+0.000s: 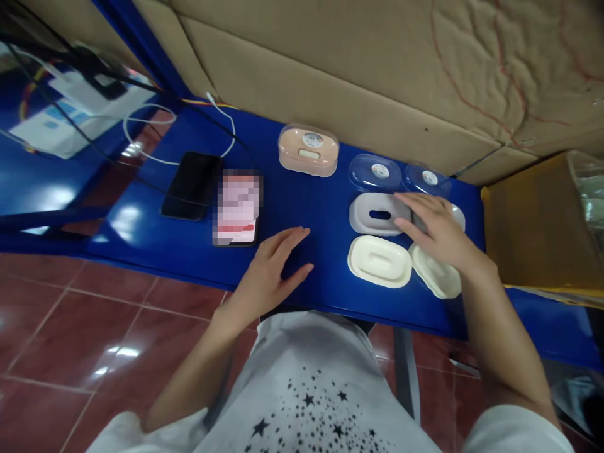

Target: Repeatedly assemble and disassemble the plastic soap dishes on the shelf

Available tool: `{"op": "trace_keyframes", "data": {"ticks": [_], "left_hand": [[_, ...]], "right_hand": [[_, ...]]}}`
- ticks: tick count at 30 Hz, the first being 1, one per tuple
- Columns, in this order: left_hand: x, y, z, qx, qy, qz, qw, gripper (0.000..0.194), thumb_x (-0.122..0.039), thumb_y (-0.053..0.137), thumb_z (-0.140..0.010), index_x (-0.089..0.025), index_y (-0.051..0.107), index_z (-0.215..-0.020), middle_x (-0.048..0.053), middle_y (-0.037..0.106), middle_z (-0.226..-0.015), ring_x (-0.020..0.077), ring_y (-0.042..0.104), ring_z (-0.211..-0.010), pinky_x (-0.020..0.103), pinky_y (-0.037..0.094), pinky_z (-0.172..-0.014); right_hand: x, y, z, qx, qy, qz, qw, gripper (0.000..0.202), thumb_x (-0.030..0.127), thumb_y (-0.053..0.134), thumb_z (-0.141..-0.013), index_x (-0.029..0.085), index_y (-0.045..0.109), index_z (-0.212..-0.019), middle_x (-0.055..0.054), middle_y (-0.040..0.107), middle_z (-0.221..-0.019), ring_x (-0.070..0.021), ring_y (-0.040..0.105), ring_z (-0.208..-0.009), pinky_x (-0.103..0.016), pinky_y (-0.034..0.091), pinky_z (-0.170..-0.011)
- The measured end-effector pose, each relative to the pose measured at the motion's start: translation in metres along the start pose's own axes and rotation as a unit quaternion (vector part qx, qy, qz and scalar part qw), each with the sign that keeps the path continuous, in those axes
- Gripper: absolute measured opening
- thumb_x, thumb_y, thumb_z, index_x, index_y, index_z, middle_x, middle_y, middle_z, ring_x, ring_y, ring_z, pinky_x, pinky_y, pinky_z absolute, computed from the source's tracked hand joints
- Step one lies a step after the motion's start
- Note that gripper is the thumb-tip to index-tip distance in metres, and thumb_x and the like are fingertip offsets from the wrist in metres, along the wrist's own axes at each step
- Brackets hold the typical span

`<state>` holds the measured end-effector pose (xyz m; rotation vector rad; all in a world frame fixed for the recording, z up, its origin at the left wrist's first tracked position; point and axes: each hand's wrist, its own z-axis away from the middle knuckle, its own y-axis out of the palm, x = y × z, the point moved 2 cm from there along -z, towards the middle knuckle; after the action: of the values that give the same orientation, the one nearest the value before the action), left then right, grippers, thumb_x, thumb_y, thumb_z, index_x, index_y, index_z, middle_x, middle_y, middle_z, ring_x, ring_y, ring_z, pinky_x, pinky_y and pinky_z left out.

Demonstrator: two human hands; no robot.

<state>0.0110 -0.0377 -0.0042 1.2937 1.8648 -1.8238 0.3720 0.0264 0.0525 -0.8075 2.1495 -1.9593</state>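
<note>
Left hand [274, 264] lies flat; right hand [436, 229] reaches forward, fingers spread.

You can read no text here; the round labels on the peach box [308, 150] and the two clear lids [375, 172] are too small to make out; the phone screen [237, 207] is blurred.

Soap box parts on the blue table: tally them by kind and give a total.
Clear lids: 2
Grey trays: 2, one mostly hidden under the right hand
Cream bases: 2
Assembled pink box: 1
Total: 7
The left hand rests flat on the table, holding nothing.
</note>
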Motion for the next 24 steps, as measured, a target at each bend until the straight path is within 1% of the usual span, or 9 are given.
{"op": "trace_keyframes", "data": {"ticks": [3, 7, 10, 12, 13, 15, 18, 21, 24], "left_hand": [[-0.012, 0.007, -0.022, 0.047, 0.036, -0.004, 0.998, 0.062, -0.041, 0.06, -0.109, -0.029, 0.037, -0.166, 0.013, 0.051, -0.165, 0.0304, 0.05, -0.154, 0.053, 0.045, -0.128], [-0.024, 0.008, -0.066, 0.083, 0.098, -0.057, 0.99, 0.067, -0.038, 0.06, -0.109, -0.02, 0.033, -0.168, 0.018, 0.047, -0.168, 0.0337, 0.046, -0.157, 0.055, 0.042, -0.128], [-0.037, 0.012, -0.081, 0.106, 0.132, -0.097, 0.981, 0.065, -0.04, 0.064, -0.107, -0.02, 0.039, -0.164, 0.018, 0.05, -0.165, 0.0357, 0.049, -0.153, 0.055, 0.045, -0.124], [-0.048, 0.021, -0.078, 0.119, 0.158, -0.094, 0.976, 0.066, -0.044, 0.067, -0.105, -0.021, 0.042, -0.162, 0.017, 0.053, -0.161, 0.0345, 0.052, -0.149, 0.053, 0.045, -0.122], [-0.053, 0.028, -0.072, 0.122, 0.168, -0.093, 0.974, 0.07, -0.045, 0.069, -0.104, -0.022, 0.04, -0.163, 0.017, 0.054, -0.16, 0.0346, 0.053, -0.147, 0.053, 0.045, -0.122], [-0.061, 0.044, -0.059, 0.121, 0.175, -0.107, 0.971, 0.08, -0.044, 0.073, -0.102, -0.021, 0.032, -0.167, 0.018, 0.053, -0.161, 0.0369, 0.052, -0.147, 0.058, 0.04, -0.124], [-0.066, 0.065, -0.043, 0.11, 0.168, -0.139, 0.97, 0.084, -0.039, 0.073, -0.102, -0.023, 0.026, -0.17, 0.021, 0.048, -0.165, 0.0396, 0.05, -0.149, 0.063, 0.034, -0.125], [-0.065, 0.073, -0.04, 0.102, 0.147, -0.141, 0.974, 0.084, -0.041, 0.071, -0.103, -0.022, 0.025, -0.171, 0.023, 0.041, -0.17, 0.0406, 0.047, -0.15, 0.061, 0.038, -0.119], [-0.064, 0.074, -0.043, 0.112, 0.128, -0.131, 0.977, 0.084, -0.045, 0.07, -0.103, -0.02, 0.026, -0.17, 0.023, 0.042, -0.169, 0.0402, 0.049, -0.148, 0.059, 0.041, -0.115]], "right_hand": [[-0.011, 0.004, 0.023, -0.028, 0.019, 0.006, 0.999, 0.05, 0.049, 0.049, -0.11, 0.027, 0.058, -0.154, -0.013, 0.068, -0.151, -0.036, 0.061, -0.142, -0.061, 0.043, -0.119], [-0.02, 0.012, 0.028, -0.059, 0.04, 0.019, 0.997, 0.05, 0.044, 0.047, -0.111, 0.029, 0.056, -0.157, -0.012, 0.063, -0.158, -0.0361, 0.056, -0.149, -0.063, 0.04, -0.122], [-0.023, 0.015, 0.032, -0.074, 0.052, 0.021, 0.996, 0.049, 0.043, 0.047, -0.111, 0.03, 0.057, -0.157, -0.011, 0.059, -0.162, -0.0358, 0.052, -0.152, -0.063, 0.037, -0.124], [-0.023, 0.017, 0.037, -0.067, 0.054, 0.013, 0.996, 0.051, 0.044, 0.048, -0.111, 0.03, 0.055, -0.159, -0.012, 0.058, -0.163, -0.0358, 0.051, -0.153, -0.063, 0.035, -0.125], [-0.023, 0.019, 0.04, -0.058, 0.054, 0.008, 0.997, 0.052, 0.045, 0.049, -0.11, 0.029, 0.053, -0.16, -0.012, 0.058, -0.164, -0.0359, 0.05, -0.153, -0.063, 0.035, -0.125], [-0.021, 0.021, 0.042, -0.037, 0.052, 0.001, 0.998, 0.055, 0.046, 0.049, -0.11, 0.029, 0.05, -0.162, -0.012, 0.057, -0.164, -0.0362, 0.049, -0.155, -0.063, 0.033, -0.126], [-0.017, 0.022, 0.042, -0.015, 0.044, -0.007, 0.999, 0.056, 0.047, 0.05, -0.11, 0.029, 0.048, -0.163, -0.012, 0.059, -0.163, -0.0364, 0.05, -0.153, -0.063, 0.031, -0.125], [-0.016, 0.023, 0.04, -0.017, 0.045, -0.014, 0.999, 0.065, 0.055, 0.056, -0.107, 0.029, 0.044, -0.165, -0.015, 0.061, -0.159, -0.038, 0.054, -0.149, -0.063, 0.034, -0.123], [-0.018, 0.025, 0.038, -0.023, 0.056, -0.009, 0.998, 0.082, 0.068, 0.06, -0.101, 0.028, 0.037, -0.169, -0.018, 0.054, -0.164, -0.0425, 0.049, -0.152, -0.065, 0.033, -0.123]]}}
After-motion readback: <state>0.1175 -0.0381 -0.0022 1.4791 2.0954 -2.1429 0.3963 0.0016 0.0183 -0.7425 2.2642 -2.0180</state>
